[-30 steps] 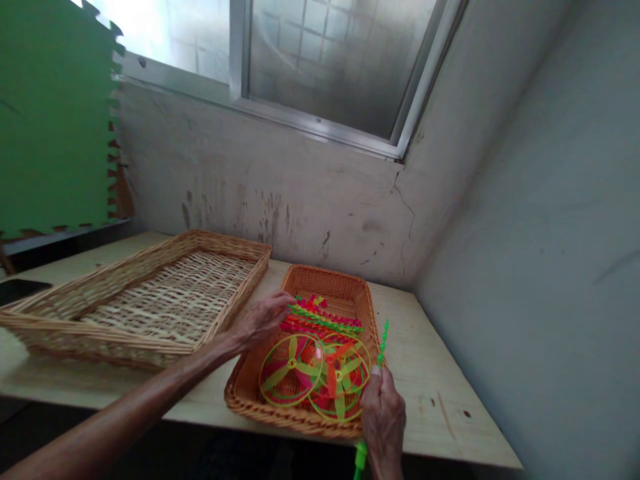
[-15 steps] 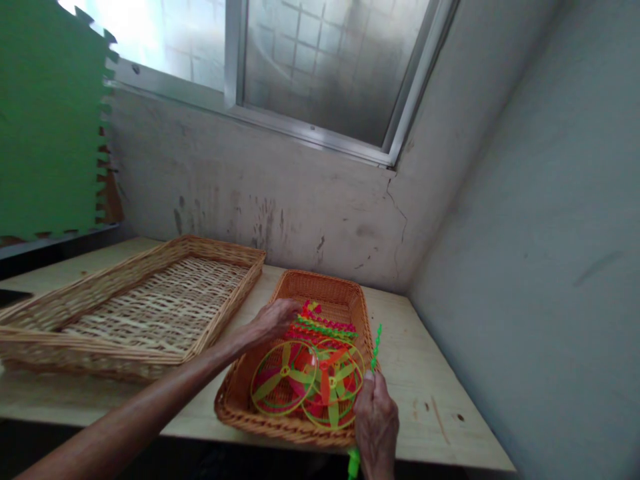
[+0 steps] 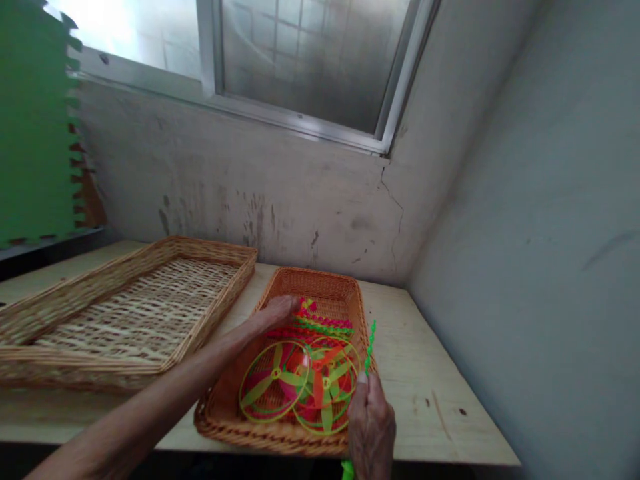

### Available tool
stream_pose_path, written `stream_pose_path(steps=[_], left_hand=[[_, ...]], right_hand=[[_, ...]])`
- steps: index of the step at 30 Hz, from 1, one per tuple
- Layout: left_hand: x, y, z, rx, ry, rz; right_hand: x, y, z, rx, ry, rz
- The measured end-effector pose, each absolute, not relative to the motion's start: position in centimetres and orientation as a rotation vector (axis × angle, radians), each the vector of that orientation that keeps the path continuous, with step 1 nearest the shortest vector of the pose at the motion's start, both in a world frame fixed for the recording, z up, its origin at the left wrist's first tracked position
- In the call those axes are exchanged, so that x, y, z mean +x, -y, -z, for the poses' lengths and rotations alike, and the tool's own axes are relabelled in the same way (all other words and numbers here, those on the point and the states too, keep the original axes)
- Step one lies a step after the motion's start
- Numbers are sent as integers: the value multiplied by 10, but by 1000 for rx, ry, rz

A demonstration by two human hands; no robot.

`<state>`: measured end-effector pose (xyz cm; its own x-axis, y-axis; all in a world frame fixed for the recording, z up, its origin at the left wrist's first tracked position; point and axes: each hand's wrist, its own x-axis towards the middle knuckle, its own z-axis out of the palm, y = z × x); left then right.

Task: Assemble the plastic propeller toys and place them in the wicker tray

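My right hand [image 3: 371, 421] is closed around a bright green twisted stick [image 3: 370, 348] near the basket's front right corner. The stick points upward from the fist, and a green end piece [image 3: 347, 469] shows below it. My left hand [image 3: 281, 311] reaches over the left rim of the orange wicker basket [image 3: 267, 441]. Its fingers are drawn together at a pile of small pink and yellow pieces [image 3: 309, 307]; the fingertips are hidden. Beside it lie several twisted sticks [image 3: 325, 327] in pink, green and red. Ringed plastic propellers [image 3: 275, 375] overlap in the basket's front.
A larger, pale wicker tray [image 3: 185, 313] stands left of the basket on the wooden table [image 3: 425, 373]. Behind the table is a stained wall [image 3: 220, 180] with a window; another wall [image 3: 540, 253] closes the right side. A green foam mat [image 3: 35, 133] stands at the far left.
The view has shifted slightly, so the basket and tray sit further left. My left hand has barely moved at the small pieces. My right hand still holds the green twisted stick.
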<state>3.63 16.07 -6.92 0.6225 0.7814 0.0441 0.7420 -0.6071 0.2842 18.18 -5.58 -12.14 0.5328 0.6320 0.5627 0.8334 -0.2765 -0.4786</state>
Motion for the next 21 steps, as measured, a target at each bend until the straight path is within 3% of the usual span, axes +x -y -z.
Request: stream_pose_path(steps=[8,21], left_hand=[[36,-160,73,2710,-1243,-101],[76,-203,84,2781,-1172,-261]], right_hand=[[181,57,122,-2028,1134,284],[177,55,123,-1973,1114,330]])
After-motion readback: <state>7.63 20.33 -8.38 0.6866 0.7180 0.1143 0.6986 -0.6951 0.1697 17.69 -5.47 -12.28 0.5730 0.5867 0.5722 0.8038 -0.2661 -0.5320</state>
